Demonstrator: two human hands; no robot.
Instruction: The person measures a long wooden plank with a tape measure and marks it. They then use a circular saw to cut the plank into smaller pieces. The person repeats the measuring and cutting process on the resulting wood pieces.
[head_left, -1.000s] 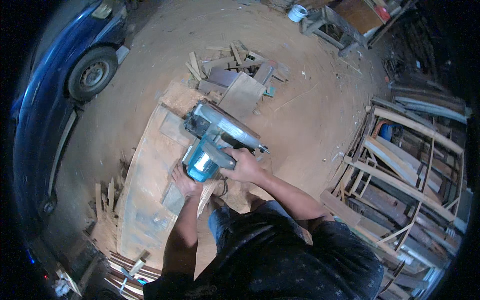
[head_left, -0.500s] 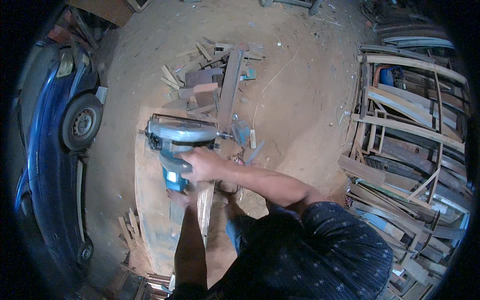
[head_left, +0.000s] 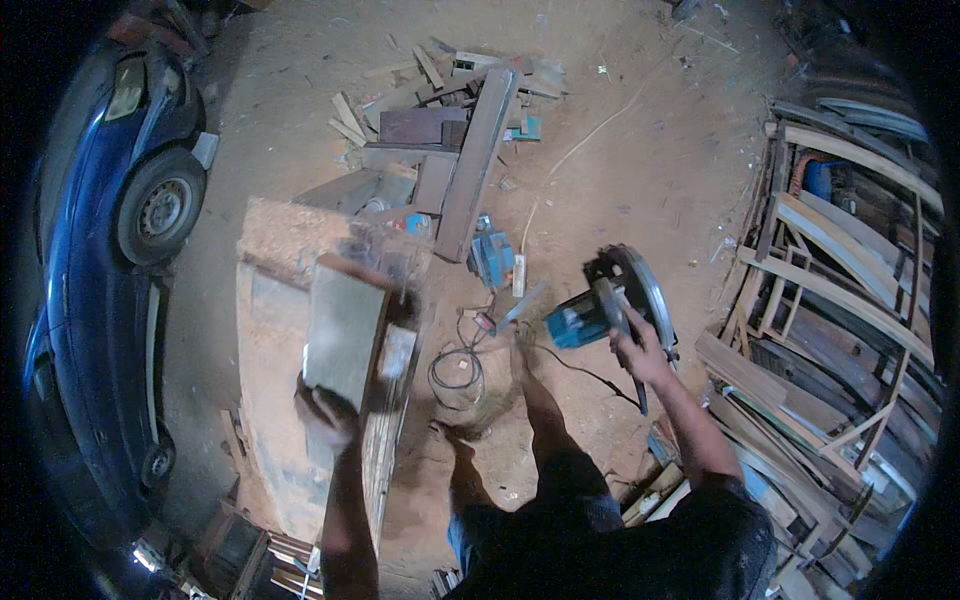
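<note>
Beneath our dark shirt (head_left: 610, 560), our bare legs reach down to the sandy floor, between the desk (head_left: 272, 375) on our left and the saw (head_left: 600, 312) on our right. We have our right hand (head_left: 645, 350) on the saw's handle, the fingers curled closed around it. The saw hangs in the open to the right of our feet, well apart from the desk, its teal motor end toward the left and its rounded metal guard toward the right.

We lay our left hand (head_left: 328, 415) at the near end of the board (head_left: 343, 325), the fingers bent over its left corner and touching it. That hand is dark and blurred, so we cannot tell how tightly the fingers pinch. The board is over the dusty desk, grey on its broad face and reddish brown along its right side; a pale block (head_left: 397, 350) sits just beside that side.

Between the desk and our right foot, a dark cord (head_left: 455, 375) lies looped on the floor. Farther out we see a blue tool (head_left: 491, 255) near a long brown beam (head_left: 480, 165), which leans across a heap of offcuts (head_left: 415, 127). A blue car (head_left: 80, 300) stands far left, and wooden frames (head_left: 830, 285) cover stacked timber far right.
</note>
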